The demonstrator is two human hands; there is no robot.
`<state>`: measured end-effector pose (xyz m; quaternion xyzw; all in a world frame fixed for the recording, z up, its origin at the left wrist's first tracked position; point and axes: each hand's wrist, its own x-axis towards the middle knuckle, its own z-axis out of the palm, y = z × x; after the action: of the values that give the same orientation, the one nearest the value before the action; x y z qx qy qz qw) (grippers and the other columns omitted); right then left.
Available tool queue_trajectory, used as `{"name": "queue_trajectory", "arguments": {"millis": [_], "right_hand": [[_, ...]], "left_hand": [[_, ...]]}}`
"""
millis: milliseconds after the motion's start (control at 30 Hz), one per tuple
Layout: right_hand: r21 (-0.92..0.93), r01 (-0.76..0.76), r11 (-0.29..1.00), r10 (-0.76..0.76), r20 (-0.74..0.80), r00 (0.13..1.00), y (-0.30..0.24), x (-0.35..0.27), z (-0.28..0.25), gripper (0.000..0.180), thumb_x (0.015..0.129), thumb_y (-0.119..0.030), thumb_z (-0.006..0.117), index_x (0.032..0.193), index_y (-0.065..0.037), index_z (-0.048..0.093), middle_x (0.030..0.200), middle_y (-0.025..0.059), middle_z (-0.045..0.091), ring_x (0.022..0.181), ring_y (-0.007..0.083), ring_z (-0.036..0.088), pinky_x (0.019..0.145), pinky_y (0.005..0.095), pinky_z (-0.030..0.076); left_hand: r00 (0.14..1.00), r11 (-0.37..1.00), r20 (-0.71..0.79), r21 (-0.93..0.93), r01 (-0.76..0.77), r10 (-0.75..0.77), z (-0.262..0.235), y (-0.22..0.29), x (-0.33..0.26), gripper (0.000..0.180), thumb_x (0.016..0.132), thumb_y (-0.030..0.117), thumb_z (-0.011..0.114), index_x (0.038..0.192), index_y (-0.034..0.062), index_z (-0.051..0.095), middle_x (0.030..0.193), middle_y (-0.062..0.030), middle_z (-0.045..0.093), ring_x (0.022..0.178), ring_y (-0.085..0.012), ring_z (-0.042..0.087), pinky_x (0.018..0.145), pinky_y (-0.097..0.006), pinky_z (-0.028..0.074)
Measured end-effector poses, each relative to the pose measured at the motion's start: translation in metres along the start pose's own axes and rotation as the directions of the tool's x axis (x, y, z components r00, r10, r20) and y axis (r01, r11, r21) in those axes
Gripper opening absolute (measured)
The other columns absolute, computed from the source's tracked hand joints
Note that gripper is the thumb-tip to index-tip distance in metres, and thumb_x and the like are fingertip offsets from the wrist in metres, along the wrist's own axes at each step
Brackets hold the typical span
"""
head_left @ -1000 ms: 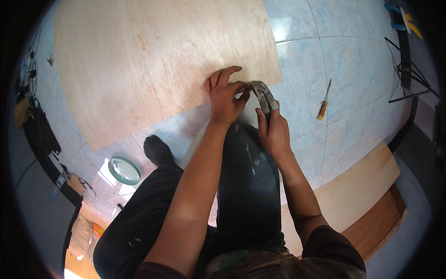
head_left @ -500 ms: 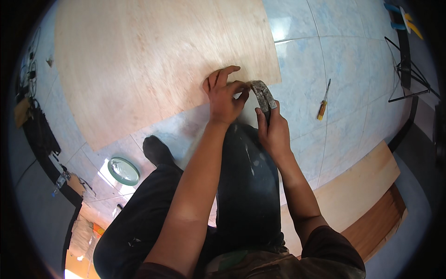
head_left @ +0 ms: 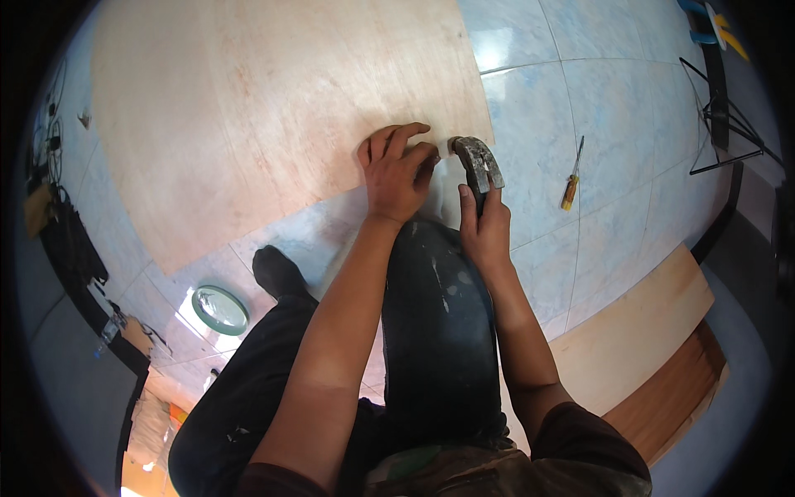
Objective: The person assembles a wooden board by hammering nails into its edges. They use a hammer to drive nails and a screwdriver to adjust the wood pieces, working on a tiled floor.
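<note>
A large sheet of pale plywood [head_left: 273, 108] lies on the floor in front of me. At its near right edge, my left hand [head_left: 396, 178] rests with thumb and forefinger pinched together. Whatever sits between those fingertips is too small to name. My right hand [head_left: 486, 228] grips a claw hammer [head_left: 479, 164] with a worn grey head, its handle mostly hidden by the hand. The hammer head is just to the right of my left fingertips, apart from them, close to the sheet's corner.
A yellow-handled screwdriver [head_left: 570, 190] lies on the pale blue tiles [head_left: 613, 108] to the right. Left of my foot is a round green-rimmed object [head_left: 220, 310]. Another wooden board [head_left: 629, 331] lies at lower right, and a black metal frame [head_left: 729, 124] stands at far right.
The hammer head has moved slightly right, away from my left fingertips, and turned so its claw shows more. My left hand keeps its pinch at the sheet's edge.
</note>
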<state>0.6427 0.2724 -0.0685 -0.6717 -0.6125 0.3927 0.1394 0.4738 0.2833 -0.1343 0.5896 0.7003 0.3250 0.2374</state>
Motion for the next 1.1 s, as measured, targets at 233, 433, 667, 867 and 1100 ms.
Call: {"name": "queue_trajectory", "arguments": {"millis": [233,433,667,867,1100], "right_hand": [[0.037,0.041,0.998,-0.038,-0.095,0.995,0.018,-0.014,0.006,0.037,0.109,-0.025,0.066,0.129,0.005,0.061,0.075,0.0201,0.07,0.061,0.0301,0.067,0.061,0.0425,0.051],[0.11,-0.029,0.993,0.029,0.004,1.0,0.013,-0.018,-0.001,0.042,0.106,-0.021,0.065,0.138,0.002,0.052,0.094,0.0314,0.072,0.086,0.0528,0.071,0.074,0.0547,0.055],[0.179,-0.021,0.984,0.01,0.066,0.998,0.013,-0.019,-0.003,0.037,0.105,-0.018,0.064,0.133,-0.002,0.047,0.096,0.0294,0.071,0.091,0.0521,0.07,0.077,0.056,0.053],[0.276,-0.062,0.959,0.055,0.033,0.998,0.007,-0.021,-0.007,0.036,0.105,-0.018,0.064,0.133,-0.003,0.047,0.093,0.0285,0.071,0.089,0.0518,0.07,0.076,0.056,0.054],[0.236,-0.08,0.968,0.07,0.047,0.996,0.015,-0.02,-0.003,0.039,0.104,-0.018,0.062,0.136,-0.004,0.046,0.094,0.0299,0.071,0.09,0.0528,0.07,0.076,0.0579,0.054]], "left_hand": [[0.999,0.993,-0.027,-0.109,0.042,-0.046,0.001,0.001,0.001,0.01,0.085,0.018,0.081,0.094,0.0214,0.079,0.129,0.0086,0.072,0.131,-0.0209,0.055,0.115,-0.044,0.029],[1.0,0.987,-0.015,-0.159,-0.024,0.022,0.0,-0.008,0.0,0.01,0.086,0.016,0.081,0.095,0.02,0.079,0.121,0.0055,0.074,0.125,-0.0207,0.059,0.112,-0.042,0.032],[0.998,0.995,0.021,-0.074,-0.062,0.063,-0.002,0.0,0.001,0.015,0.083,0.012,0.084,0.095,0.0205,0.082,0.111,0.0081,0.074,0.12,-0.0181,0.06,0.108,-0.04,0.032],[0.995,0.995,0.025,-0.011,-0.095,0.095,-0.001,-0.002,-0.001,0.022,0.082,0.005,0.083,0.098,0.0202,0.081,0.112,0.0063,0.074,0.122,-0.0193,0.059,0.109,-0.039,0.033],[0.993,0.994,0.041,0.024,-0.11,0.109,0.003,-0.001,-0.001,0.024,0.083,0.005,0.081,0.101,0.0205,0.08,0.111,0.0057,0.073,0.123,-0.021,0.059,0.11,-0.041,0.033]]}}
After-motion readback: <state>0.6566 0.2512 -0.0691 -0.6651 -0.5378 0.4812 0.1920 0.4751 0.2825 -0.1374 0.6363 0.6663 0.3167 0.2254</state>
